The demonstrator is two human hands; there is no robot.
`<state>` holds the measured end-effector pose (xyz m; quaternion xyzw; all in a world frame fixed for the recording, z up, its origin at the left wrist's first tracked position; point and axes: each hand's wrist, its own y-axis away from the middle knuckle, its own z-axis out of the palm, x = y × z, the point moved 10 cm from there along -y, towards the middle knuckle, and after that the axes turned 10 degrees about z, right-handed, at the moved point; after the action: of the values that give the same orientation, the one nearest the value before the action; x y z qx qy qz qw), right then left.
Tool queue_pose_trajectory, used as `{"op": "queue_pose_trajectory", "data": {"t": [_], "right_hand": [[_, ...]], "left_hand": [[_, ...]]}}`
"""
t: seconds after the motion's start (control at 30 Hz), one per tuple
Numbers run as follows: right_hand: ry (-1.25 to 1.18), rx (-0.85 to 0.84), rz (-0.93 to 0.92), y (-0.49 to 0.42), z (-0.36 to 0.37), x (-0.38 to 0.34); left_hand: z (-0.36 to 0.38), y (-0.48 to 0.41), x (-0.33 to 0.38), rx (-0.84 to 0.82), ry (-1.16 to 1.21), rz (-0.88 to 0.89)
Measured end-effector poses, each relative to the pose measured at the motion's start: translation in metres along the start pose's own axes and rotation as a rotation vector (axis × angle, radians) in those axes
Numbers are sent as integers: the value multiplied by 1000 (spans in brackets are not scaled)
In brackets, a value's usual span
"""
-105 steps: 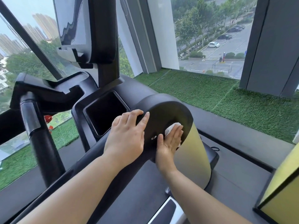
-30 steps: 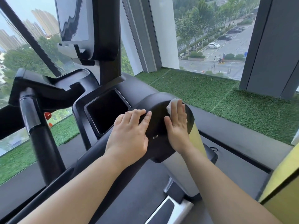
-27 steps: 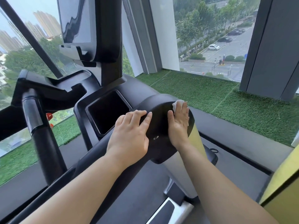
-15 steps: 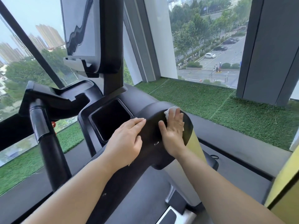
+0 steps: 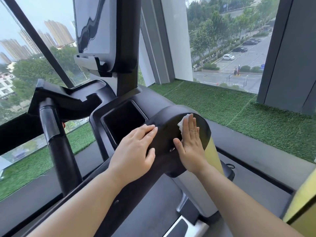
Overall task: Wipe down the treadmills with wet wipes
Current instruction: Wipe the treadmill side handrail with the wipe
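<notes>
The black treadmill fills the middle of the head view, with a rounded black end cap on its right handrail. My right hand lies flat on that cap with straight fingers and presses a white wet wipe against it. Only the wipe's upper edge shows past my fingertips. My left hand rests flat on the cap's left side, fingers straight, next to the square cup recess.
The treadmill's screen stands on a black post above the console. A black left handrail rises at the left. Green artificial turf and windows lie beyond. A yellow panel is at the right edge.
My right hand has slid the wipe from the cap's lower face up to its upper right rim. My left hand has stayed on the cap's left side. The view has tilted up slightly.
</notes>
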<state>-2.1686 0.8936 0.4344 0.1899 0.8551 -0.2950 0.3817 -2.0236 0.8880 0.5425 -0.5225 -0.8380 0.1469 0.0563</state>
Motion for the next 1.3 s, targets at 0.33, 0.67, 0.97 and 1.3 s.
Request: {"op": "queue_pose_trajectory", "data": {"t": [0.33,0.67,0.97,1.3], "right_hand": [[-29,42,-96,12,6,-27],[41,-60,-167,15,10,-50],[76,-100,-163,13,14,-51],[-218,-24,205,1,6,-1]], "left_hand": [[-1,-1,0,62,34,-14],[-3,-2,-2,83,46,-14],[-1,-1,-3,68,44,-23],[-2,0,-3,99,23,-12]]}}
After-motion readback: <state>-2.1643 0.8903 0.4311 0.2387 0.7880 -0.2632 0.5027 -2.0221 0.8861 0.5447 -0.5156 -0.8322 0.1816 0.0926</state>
